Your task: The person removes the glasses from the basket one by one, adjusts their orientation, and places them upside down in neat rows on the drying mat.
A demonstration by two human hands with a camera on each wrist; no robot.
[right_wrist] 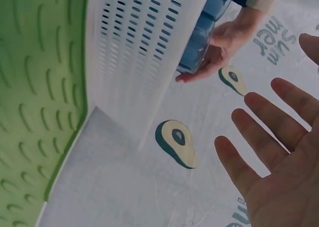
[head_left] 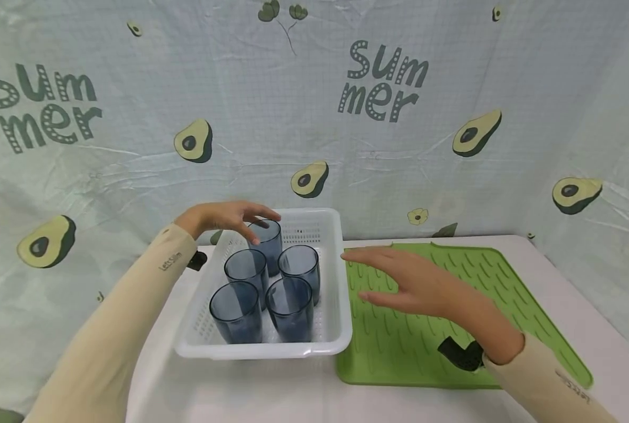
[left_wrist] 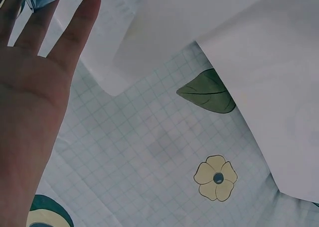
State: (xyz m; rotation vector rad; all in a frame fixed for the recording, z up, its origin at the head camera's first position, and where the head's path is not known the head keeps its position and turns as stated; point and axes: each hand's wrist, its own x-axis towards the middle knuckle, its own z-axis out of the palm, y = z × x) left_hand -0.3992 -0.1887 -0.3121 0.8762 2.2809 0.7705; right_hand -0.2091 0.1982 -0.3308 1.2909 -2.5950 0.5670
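Several blue-tinted drinking glasses stand upright in a white perforated plastic basket (head_left: 314, 352). My left hand (head_left: 227, 216) is at the rearmost glass (head_left: 269, 244), thumb near its front rim and fingers reaching over the top. In the left wrist view the fingers (left_wrist: 75, 35) look spread and fairly straight, with a bit of glass by their tips; firm contact is unclear. My right hand (head_left: 410, 279) hovers right of the basket, over a green ridged mat (head_left: 399, 346), fingers extended and holding nothing. The right wrist view shows its spread fingers (right_wrist: 271, 152).
Basket and mat lie side by side on a white table (head_left: 240, 388). Behind them hangs a pale cloth (head_left: 272, 117) printed with avocados and lettering. Black wrist straps (head_left: 462, 354) show below both hands.
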